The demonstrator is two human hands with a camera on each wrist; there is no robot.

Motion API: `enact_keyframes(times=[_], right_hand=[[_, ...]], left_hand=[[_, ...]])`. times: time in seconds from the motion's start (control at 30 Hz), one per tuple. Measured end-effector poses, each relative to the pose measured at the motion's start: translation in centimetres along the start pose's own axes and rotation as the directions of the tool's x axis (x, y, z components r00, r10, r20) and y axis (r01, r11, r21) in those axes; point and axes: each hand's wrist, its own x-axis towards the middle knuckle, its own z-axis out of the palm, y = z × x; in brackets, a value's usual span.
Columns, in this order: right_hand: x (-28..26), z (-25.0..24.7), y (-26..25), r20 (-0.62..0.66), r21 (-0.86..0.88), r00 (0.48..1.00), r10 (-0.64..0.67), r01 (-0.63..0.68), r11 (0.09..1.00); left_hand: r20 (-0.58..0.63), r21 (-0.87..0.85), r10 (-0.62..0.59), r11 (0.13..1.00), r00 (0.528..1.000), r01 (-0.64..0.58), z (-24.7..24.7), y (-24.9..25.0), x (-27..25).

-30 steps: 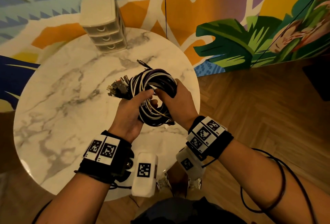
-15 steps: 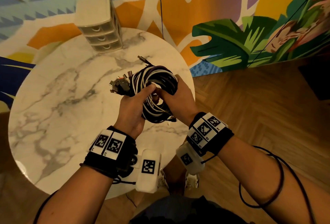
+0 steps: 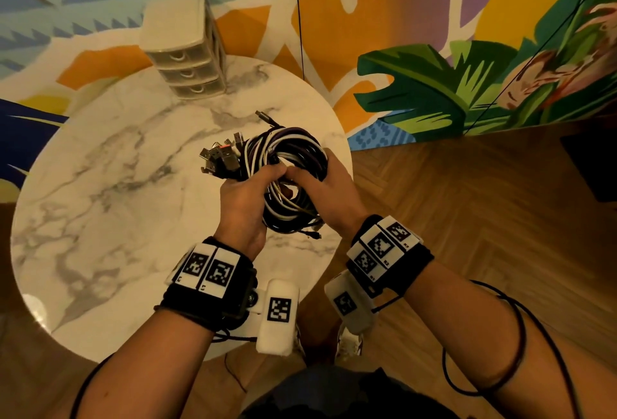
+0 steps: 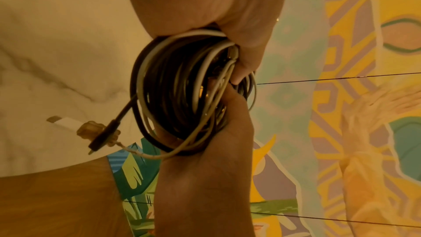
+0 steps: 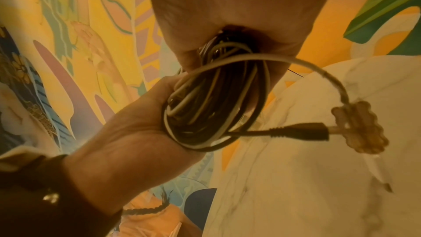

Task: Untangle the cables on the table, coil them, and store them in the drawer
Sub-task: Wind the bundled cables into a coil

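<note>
The bench (image 3: 100,185) was patterned in white marble with grey veins. The cables (image 3: 290,158) were coloured black and white. The drawer unit (image 3: 182,48) was cream, and the wall (image 3: 434,34) was painted orange, green, purple and blue.

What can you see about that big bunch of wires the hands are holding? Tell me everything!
The cable bundle is a thick round coil of black and white cords, wound together in many loops. The left hand and right hand both grip it, holding it up above the marble table. A cluster of metal plugs sticks out on the left side. One dark plug and a clear, bumpy plastic piece dangle loose from the coil.
</note>
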Motion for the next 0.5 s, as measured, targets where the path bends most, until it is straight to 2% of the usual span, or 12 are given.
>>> enact_keyframes(times=[0.13, 0.23, 0.3, 0.33, 0.37, 0.4, 0.47, 0.5], right_hand=[[0.0, -1.0, -0.1, 0.052, 0.052, 0.998, -0.026, 0.024, 0.998], [0.0, -2.9, 1.3, -0.114, 0.006, 0.993, -0.008, 0.009, 1.000], [-0.6, -4.3, 3.4, -0.258, -0.039, 0.965, 0.036, -0.048, 0.998], [-0.9, -4.9, 4.3, -0.242, -0.056, 0.967, 0.077, -0.093, 0.994], [-1.2, -4.6, 5.1, -0.139, -0.078, 0.981, 0.138, -0.150, 0.986], [-1.6, -4.7, 5.3, -0.063, -0.085, 0.981, 0.181, -0.186, 0.979], [-1.9, -3.6, 5.0, 0.110, -0.016, 0.950, 0.293, -0.293, 0.956], [-1.8, -3.1, 4.6, 0.195, 0.039, 0.912, 0.362, -0.376, 0.926]], left_hand=[[0.007, -0.021, 0.050, 0.999, 0.999, -0.050, 0.2, -0.3, -0.2], [-0.011, -0.015, 0.102, 0.995, 0.995, -0.102, 0.2, -0.1, -0.3], [-0.011, -0.024, 0.131, 0.991, 0.991, -0.131, 0.1, 0.2, -0.4], [-0.029, -0.025, 0.153, 0.988, 0.988, -0.154, 0.0, 0.3, -0.4], [-0.085, -0.026, 0.185, 0.982, 0.979, -0.188, -0.7, 0.3, -0.6], [-0.085, -0.031, 0.189, 0.981, 0.978, -0.192, -0.6, 0.4, -0.6], [-0.049, -0.036, 0.182, 0.982, 0.982, -0.184, -0.9, 0.2, -0.9], [-0.021, -0.037, 0.176, 0.984, 0.984, -0.176, -1.1, 0.0, -1.1]])
